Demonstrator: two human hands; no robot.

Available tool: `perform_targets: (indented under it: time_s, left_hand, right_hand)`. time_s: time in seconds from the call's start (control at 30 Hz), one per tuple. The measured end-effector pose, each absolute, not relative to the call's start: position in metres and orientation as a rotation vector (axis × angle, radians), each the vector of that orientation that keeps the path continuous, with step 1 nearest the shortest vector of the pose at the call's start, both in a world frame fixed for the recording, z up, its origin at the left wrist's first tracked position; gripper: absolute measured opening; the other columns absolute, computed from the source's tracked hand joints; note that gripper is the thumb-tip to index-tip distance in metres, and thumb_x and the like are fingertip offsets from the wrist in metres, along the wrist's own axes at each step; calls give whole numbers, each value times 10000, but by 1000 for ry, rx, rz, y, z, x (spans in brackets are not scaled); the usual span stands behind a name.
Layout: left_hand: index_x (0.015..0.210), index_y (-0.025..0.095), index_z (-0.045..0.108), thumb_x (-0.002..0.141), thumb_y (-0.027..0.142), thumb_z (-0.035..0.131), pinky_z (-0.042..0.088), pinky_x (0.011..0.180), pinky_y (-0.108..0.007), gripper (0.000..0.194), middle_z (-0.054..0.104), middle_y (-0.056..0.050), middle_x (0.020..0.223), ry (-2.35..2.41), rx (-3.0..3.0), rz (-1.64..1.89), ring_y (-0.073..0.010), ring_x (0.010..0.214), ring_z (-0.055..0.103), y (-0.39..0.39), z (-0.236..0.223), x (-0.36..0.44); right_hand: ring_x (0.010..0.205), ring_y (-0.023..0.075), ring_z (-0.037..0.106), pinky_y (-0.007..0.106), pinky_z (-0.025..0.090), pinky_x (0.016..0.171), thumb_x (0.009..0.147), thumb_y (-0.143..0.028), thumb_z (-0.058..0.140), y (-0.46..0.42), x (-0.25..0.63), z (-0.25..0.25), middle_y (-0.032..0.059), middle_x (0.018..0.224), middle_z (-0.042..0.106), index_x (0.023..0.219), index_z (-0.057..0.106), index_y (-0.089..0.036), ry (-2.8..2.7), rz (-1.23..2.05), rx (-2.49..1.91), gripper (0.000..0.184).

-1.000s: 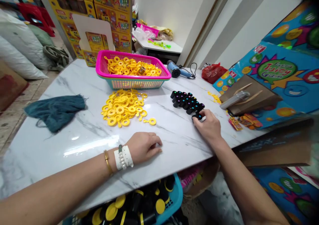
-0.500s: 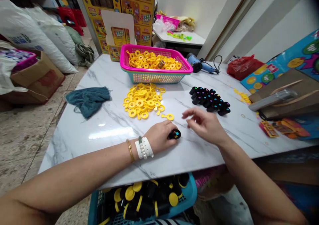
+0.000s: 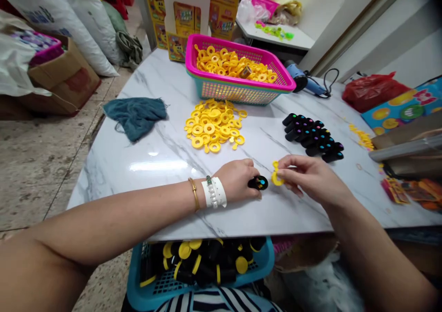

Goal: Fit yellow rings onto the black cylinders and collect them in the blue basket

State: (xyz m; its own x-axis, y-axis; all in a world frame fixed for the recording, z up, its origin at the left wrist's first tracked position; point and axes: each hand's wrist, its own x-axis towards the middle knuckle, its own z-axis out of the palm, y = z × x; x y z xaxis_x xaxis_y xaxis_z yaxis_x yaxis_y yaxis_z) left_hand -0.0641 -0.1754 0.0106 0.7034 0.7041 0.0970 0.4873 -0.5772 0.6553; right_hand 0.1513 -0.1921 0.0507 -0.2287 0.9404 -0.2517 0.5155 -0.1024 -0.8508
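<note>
My left hand (image 3: pixel 237 180) rests on the marble table (image 3: pixel 145 164) with its fingers closed round a small black tube (image 3: pixel 258 182) that has a coloured end. Just to its right, my right hand (image 3: pixel 311 177) pinches a yellow ring piece (image 3: pixel 276 176) close to the tube's end. A loose pile of yellow rings (image 3: pixel 214 124) lies farther back on the table. A cluster of black tubes (image 3: pixel 313 136) lies to the right of that pile.
A pink basket (image 3: pixel 241 86) full of yellow rings stands at the back. A teal cloth (image 3: pixel 136 114) lies at the left. A blue hair dryer (image 3: pixel 304 79) and a red bag (image 3: pixel 373 91) sit at the back right. A blue basket (image 3: pixel 203 266) of black-and-yellow pieces is under the table's edge.
My right hand took a black tube from the cluster and passed it to my left hand. It then picked up a yellow ring piece and brought it beside the tube.
</note>
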Motion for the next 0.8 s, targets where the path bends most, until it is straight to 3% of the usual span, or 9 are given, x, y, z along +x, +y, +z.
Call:
perform_targets:
  time_s: [0.07, 0.2, 0.33, 0.8]
  left_hand:
    - [871, 167, 728, 706, 386, 768, 425, 627, -267, 277, 573, -16, 781, 886, 2296, 476, -158, 706, 570, -175, 11, -64]
    - [852, 178, 732, 708, 377, 777, 383, 584, -246, 251, 551, 3, 720, 860, 2293, 505, -135, 658, 543, -176, 11, -64]
    - [836, 174, 735, 709, 369, 783, 366, 566, -240, 237, 557, 6, 703, 865, 2297, 486, -127, 638, 531, -176, 14, -64]
    - [872, 172, 732, 747, 429, 733, 369, 565, -250, 285, 668, -37, 766, 950, 2368, 375, -167, 685, 605, -178, 17, -60]
  right_hand:
    - [381, 93, 473, 211, 367, 326, 761, -371, 756, -205, 147, 45, -42, 593, 563, 874, 587, -209, -1458, 1490, -1507, 260]
    - [397, 66, 490, 173, 372, 314, 725, -338, 803, -217, 127, 31, -40, 692, 576, 954, 589, -208, -1254, 1571, -1433, 339]
    - [331, 28, 356, 135, 227, 282, 737, -336, 794, -218, 116, 28, -77, 565, 512, 853, 549, -205, -1126, 1566, -1456, 301]
    - [336, 7, 335, 127, 227, 313, 763, -273, 782, -217, 110, 27, -78, 549, 500, 759, 526, -188, -1041, 1529, -1381, 269]
